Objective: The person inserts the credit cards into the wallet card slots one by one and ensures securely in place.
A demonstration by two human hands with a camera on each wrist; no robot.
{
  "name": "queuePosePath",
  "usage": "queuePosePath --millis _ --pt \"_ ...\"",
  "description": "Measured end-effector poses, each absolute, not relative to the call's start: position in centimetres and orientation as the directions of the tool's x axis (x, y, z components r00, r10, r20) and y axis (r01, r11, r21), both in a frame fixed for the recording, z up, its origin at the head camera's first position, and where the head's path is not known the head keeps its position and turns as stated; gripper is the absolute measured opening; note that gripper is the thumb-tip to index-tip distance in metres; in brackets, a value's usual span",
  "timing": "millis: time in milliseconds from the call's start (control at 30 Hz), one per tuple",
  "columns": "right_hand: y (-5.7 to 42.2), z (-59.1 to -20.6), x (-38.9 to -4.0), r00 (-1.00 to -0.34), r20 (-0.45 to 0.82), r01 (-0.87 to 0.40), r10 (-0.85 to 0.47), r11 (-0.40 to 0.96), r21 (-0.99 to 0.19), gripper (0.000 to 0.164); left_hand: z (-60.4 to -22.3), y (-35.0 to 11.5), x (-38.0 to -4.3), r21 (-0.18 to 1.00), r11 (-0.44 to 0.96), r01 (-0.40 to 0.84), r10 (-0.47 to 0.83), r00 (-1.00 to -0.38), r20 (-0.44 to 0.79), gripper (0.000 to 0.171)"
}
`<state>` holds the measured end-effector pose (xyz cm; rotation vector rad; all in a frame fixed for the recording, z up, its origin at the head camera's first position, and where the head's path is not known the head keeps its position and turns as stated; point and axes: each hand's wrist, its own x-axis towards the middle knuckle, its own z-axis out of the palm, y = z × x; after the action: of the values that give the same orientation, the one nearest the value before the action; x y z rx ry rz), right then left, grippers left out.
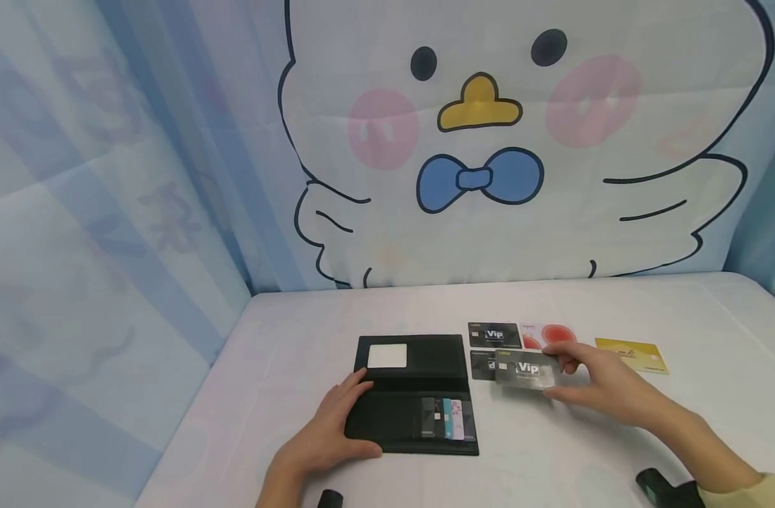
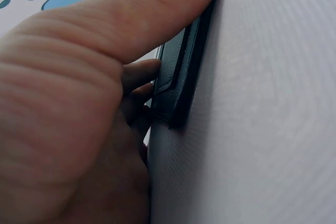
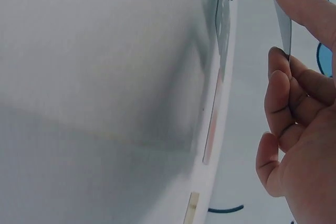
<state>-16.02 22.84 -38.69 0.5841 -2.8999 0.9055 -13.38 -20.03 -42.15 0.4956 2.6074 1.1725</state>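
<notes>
A black wallet [image 1: 407,416] lies unfolded on the table, with several cards in slots on its near half and a white patch on its far half. My left hand [image 1: 326,430] rests at its near left corner, fingers along the left side and the thumb against the near edge. Between thumb and fingers, my right hand [image 1: 593,381] pinches a silver-grey Vip card [image 1: 525,370], raised off the table in the right wrist view. From the head, that card overlaps a dark card [image 1: 482,365]. Beyond it lie a black Vip card [image 1: 494,335] and a pink-and-red card [image 1: 548,334].
A gold card [image 1: 632,355] lies to the right, partly beyond my right hand. White cloth covers the table [image 1: 228,423]. A printed curtain [image 1: 387,233] with a cartoon bird rises behind the table's far edge, and more curtain hangs at the left.
</notes>
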Motion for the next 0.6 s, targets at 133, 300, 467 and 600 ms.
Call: queuePosePath --millis 133,300,467,600 --pt "20.9 -38.5 -15.8 -0.925 0.139 -0.366 -0.353 0.731 -0.576 0.062 -42.2 -20.0 -13.3 0.754 0.625 0.202 0.394 -0.915 -0.081 0.095" --pt "18.5 -38.2 -15.5 -0.907 0.152 -0.398 -0.392 0.685 -0.610 0.058 -42.1 -20.1 -13.4 0.755 0.624 0.199 0.392 -0.916 -0.083 0.095" --pt "16.8 -38.4 -15.5 -0.862 0.206 -0.483 -0.463 0.629 -0.608 0.054 -42.1 -20.0 -13.4 0.754 0.624 0.205 0.396 -0.915 -0.079 0.095" --pt "15.7 -38.6 -15.5 -0.835 0.212 -0.520 -0.507 0.602 -0.607 0.051 -42.2 -20.0 -13.5 0.751 0.625 0.214 0.400 -0.914 -0.073 0.096"
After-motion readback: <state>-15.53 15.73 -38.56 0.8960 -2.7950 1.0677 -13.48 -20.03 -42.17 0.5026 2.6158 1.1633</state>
